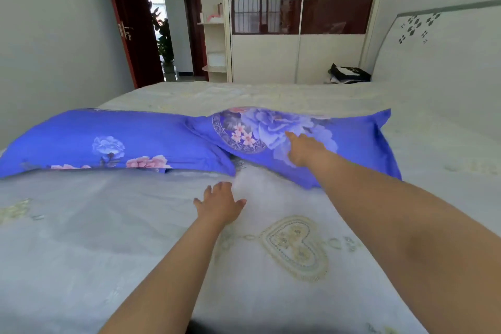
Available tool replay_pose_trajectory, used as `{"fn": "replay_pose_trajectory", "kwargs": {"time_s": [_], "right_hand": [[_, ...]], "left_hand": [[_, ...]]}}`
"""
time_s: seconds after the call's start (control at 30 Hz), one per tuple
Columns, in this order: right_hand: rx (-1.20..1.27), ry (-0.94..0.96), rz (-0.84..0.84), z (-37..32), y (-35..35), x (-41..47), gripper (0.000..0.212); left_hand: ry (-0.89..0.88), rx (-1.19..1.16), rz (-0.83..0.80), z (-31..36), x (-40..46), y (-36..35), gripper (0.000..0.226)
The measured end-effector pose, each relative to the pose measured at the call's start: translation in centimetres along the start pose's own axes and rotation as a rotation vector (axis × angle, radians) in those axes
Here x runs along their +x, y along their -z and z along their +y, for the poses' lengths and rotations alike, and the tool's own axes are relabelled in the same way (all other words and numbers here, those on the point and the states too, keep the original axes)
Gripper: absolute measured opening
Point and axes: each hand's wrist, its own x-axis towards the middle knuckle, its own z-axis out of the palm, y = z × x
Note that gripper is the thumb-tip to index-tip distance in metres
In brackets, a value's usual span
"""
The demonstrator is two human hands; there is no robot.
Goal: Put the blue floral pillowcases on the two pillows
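With my right hand [303, 150] flat on the right blue floral cotton pillow [311, 141] and my left hand [221, 202] spread on the pale embroidered bedsheet [135, 225], both grasping nothing, I should smooth outward to the corners.

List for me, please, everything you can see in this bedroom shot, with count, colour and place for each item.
pillows in floral cases: two, blue with pink and pale flowers, side by side across the bed, inner corners overlapping
bedspread: one, pale grey-white with an embroidered heart, covering the bed
headboard: one, white with dark flower prints, at right
wardrobe: one, cream with a dark red band, far wall
corner shelves: one unit, cream, left of the wardrobe
door: one, dark red, open, far left
dark bag: one, black, beyond the bed by the headboard
left hand: open, flat on the bedspread
right hand: open, resting on the right pillow
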Motion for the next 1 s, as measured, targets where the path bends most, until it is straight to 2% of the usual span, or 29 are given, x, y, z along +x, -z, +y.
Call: {"fn": "replay_pose_trajectory", "kwargs": {"time_s": [0.07,0.17,0.23,0.3,0.37,0.43,0.5,0.57,0.63,0.7,0.73,0.77,0.83,0.9,0.93,1.0], "right_hand": [[0.036,0.072,-0.056,-1.4,-1.9,-0.7,0.060],[0.158,0.185,-0.174,-4.6,-4.4,-2.3,0.053],[0.243,0.245,-0.245,-7.0,-6.5,-3.9,0.058],[0.229,0.324,-0.284,-9.4,-8.9,-5.5,0.068],[0.130,0.426,-0.217,-10.3,-10.7,-6.9,0.077],[0.065,0.595,-0.090,-11.2,-12.5,-7.8,0.073],[0.100,0.689,-0.025,-12.0,-14.1,-8.2,0.055],[0.203,0.675,0.001,-12.6,-15.1,-8.5,0.040],[0.223,0.640,0.042,-13.0,-15.5,-8.9,0.033],[0.158,0.614,0.081,-13.2,-15.3,-9.6,0.028],[0.143,0.596,0.089,-13.1,-15.0,-10.1,0.027],[0.131,0.579,0.087,-13.0,-14.6,-10.6,0.027],[0.072,0.576,0.121,-12.9,-13.9,-11.8,0.024],[0.058,0.585,0.161,-12.8,-13.3,-13.2,0.023],[0.093,0.582,0.127,-12.8,-12.7,-14.0,0.028],[0.235,0.545,-0.021,-13.2,-11.4,-15.2,0.035]], "left_hand": [[0.038,0.161,-0.141,-2.2,-0.5,-1.0,0.080],[-0.073,0.231,-0.327,-5.5,-1.6,-2.2,0.097],[-0.157,0.204,-0.354,-7.0,-2.7,-2.5,0.106],[-0.202,0.200,-0.339,-8.5,-3.8,-2.6,0.115],[-0.250,0.242,-0.335,-9.4,-4.6,-2.6,0.120],[-0.289,0.237,-0.291,-10.8,-5.7,-2.9,0.118],[-0.329,0.124,-0.145,-12.3,-6.6,-3.4,0.108],[-0.355,0.027,0.032,-13.5,-7.3,-3.4,0.103],[-0.351,0.063,0.125,-14.7,-7.9,-3.1,0.109],[-0.269,0.076,0.089,-16.6,-8.5,-3.1,0.120],[-0.221,0.019,0.079,-17.4,-8.7,-3.1,0.118],[-0.183,-0.098,0.110,-18.1,-9.0,-2.9,0.107],[-0.078,-0.530,0.302,-19.0,-9.6,-2.1,0.071],[0.164,-0.934,0.539,-20.7,-9.8,-1.5,0.049],[0.336,-1.057,0.569,-21.5,-9.9,-1.3,0.052],[0.581,-1.233,0.408,-23.2,-10.1,-1.3,0.056]]}}
